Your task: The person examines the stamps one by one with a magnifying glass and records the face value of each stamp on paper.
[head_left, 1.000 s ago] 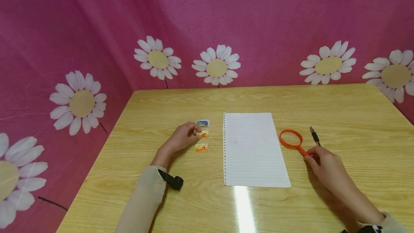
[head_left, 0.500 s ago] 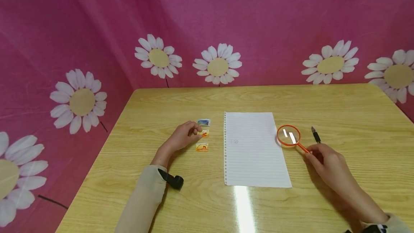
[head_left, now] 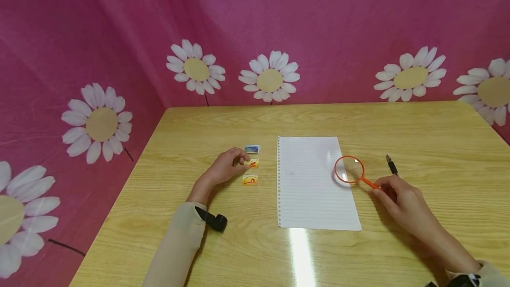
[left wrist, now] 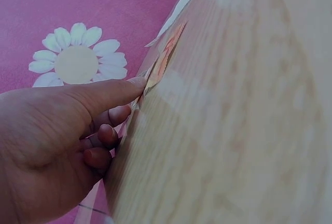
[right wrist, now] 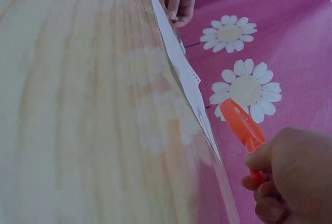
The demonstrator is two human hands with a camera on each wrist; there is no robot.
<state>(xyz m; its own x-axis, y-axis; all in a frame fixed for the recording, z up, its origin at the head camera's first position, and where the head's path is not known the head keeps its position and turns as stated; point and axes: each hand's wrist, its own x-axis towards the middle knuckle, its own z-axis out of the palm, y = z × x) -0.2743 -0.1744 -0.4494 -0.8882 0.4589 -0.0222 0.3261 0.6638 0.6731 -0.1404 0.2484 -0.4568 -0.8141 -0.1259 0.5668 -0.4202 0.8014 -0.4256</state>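
Note:
My right hand (head_left: pixel 404 200) grips the handle of an orange magnifying glass (head_left: pixel 370 183). Its round lens is raised over the right edge of a lined sheet of paper (head_left: pixel 314 203) with faint writing at the left. In the right wrist view the magnifying glass (right wrist: pixel 239 123) is tilted above the table. My left hand (head_left: pixel 224 168) has its thumb and curled fingers at the left end of the middle yellow-and-red stamp (head_left: pixel 253 163), pinching that edge. In the left wrist view the thumb tip covers one end of this stamp (left wrist: pixel 167 55).
A blue stamp (head_left: pixel 253 149) lies behind the middle one, a yellow-orange stamp (head_left: pixel 250 180) in front. Beyond the right hand lies an uncapped black pen (head_left: pixel 392 165). The wooden table (head_left: pixel 247 251) meets a pink daisy curtain (head_left: pixel 326 30) at the back and left.
The magnifying glass has risen off the table and moved left, its lens now overlapping the paper's right edge. My left hand has stayed at the middle stamp.

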